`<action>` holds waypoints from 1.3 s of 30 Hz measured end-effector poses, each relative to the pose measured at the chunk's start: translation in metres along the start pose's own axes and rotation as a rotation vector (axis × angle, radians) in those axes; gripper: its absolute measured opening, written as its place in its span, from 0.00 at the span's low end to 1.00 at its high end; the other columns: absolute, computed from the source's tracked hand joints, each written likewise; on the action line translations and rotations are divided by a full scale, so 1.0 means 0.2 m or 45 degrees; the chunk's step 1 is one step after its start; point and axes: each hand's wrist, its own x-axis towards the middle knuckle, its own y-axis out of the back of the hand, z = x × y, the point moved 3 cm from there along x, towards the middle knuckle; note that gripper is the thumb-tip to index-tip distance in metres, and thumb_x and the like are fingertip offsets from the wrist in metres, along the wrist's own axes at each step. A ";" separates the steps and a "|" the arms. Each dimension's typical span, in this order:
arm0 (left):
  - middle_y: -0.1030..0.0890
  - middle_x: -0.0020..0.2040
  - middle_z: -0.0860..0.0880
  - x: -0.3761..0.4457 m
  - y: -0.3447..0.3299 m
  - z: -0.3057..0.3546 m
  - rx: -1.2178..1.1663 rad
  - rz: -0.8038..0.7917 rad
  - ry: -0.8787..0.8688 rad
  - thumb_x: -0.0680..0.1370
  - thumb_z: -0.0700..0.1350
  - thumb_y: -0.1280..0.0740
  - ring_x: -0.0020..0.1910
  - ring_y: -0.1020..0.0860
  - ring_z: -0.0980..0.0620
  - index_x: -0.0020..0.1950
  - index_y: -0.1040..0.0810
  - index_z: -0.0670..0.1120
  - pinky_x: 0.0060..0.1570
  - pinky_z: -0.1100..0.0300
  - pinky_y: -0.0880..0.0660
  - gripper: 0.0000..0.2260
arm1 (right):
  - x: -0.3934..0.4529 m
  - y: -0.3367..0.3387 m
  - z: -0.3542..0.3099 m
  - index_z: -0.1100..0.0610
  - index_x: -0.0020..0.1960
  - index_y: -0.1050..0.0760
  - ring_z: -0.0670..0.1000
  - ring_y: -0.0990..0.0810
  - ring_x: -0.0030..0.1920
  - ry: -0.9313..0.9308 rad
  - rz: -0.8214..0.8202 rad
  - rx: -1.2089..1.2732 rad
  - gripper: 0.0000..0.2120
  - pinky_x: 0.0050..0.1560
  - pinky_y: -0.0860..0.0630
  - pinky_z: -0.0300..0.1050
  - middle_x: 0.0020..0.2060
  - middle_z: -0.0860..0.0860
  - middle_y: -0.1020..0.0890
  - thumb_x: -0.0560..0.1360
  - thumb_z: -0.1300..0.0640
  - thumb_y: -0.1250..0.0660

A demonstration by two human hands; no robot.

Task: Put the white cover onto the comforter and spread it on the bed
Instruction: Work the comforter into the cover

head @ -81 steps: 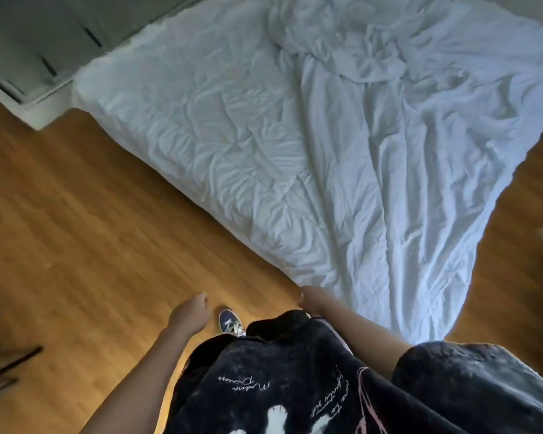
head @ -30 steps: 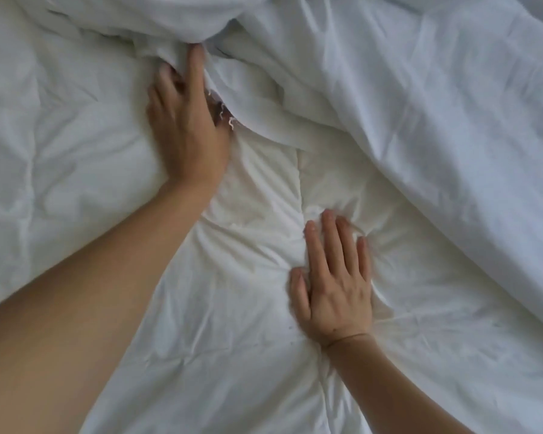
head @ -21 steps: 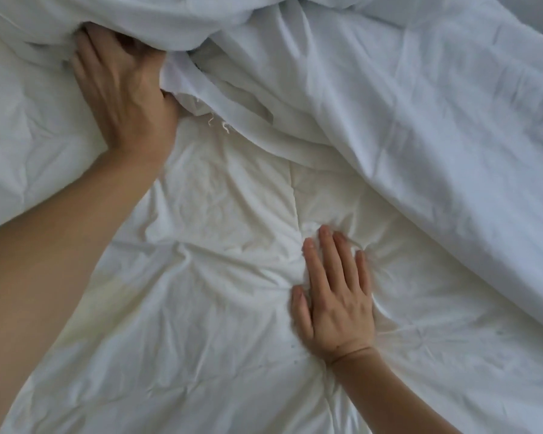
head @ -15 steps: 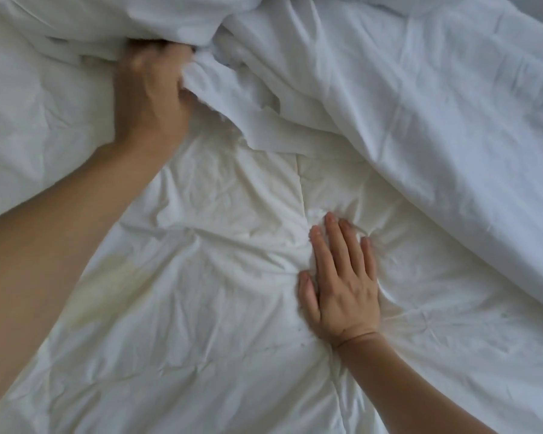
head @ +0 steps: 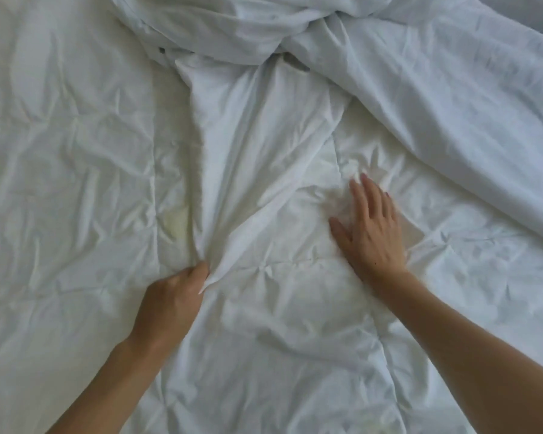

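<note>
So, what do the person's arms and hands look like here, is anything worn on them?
Both forearms are bare as far as the picture shows: no sleeve reaches into view. The left hand and the right hand wear no glove, and no ring, watch or bracelet can be seen. The right hand has a small dark dot on its back. The nails look short and unpainted, though the picture is soft.

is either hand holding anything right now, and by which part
The left hand grips the white cover by a pulled-out corner or edge fold. The right hand holds nothing; it presses flat on the comforter.
</note>
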 end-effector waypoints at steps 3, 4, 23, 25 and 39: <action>0.26 0.26 0.46 -0.13 0.03 0.07 -0.070 -0.014 0.021 0.73 0.47 0.41 0.21 0.26 0.43 0.44 0.35 0.48 0.18 0.60 0.33 0.04 | -0.15 0.03 -0.25 0.59 0.74 0.44 0.60 0.41 0.72 0.330 0.123 -0.020 0.40 0.73 0.47 0.56 0.72 0.64 0.37 0.71 0.40 0.32; 0.27 0.25 0.47 -0.18 0.04 0.11 -0.095 -0.002 -0.013 0.73 0.47 0.41 0.20 0.26 0.44 0.43 0.36 0.49 0.18 0.61 0.34 0.04 | -0.18 0.03 -0.36 0.58 0.75 0.43 0.60 0.40 0.72 0.476 0.116 -0.064 0.42 0.73 0.46 0.57 0.72 0.63 0.36 0.70 0.42 0.28; 0.29 0.55 0.50 -1.51 0.14 -0.38 -0.775 -0.195 0.726 0.62 0.39 0.32 0.53 0.23 0.44 0.56 0.26 0.49 0.42 0.56 0.25 0.22 | -1.07 -0.10 -1.26 0.60 0.43 0.25 0.61 0.19 0.37 0.380 -0.322 -0.103 0.03 0.34 0.31 0.48 0.36 0.58 0.19 0.70 0.64 0.36; 0.26 0.55 0.49 -1.48 0.16 -0.31 -1.447 -0.096 1.005 0.66 0.41 0.37 0.52 0.24 0.50 0.61 0.29 0.45 0.41 0.61 0.25 0.22 | -1.23 -0.10 -1.32 0.59 0.48 0.26 0.62 0.20 0.46 0.305 -0.414 -0.085 0.07 0.40 0.36 0.50 0.45 0.58 0.18 0.75 0.63 0.42; 0.20 0.37 0.46 -2.00 0.30 -0.75 -0.616 -0.314 0.891 0.81 0.51 0.38 0.39 0.22 0.43 0.42 0.24 0.45 0.41 0.52 0.26 0.13 | -1.78 -0.08 -1.93 0.55 0.33 0.40 0.53 0.33 0.33 0.060 -0.537 -0.065 0.14 0.37 0.37 0.47 0.30 0.51 0.30 0.77 0.60 0.43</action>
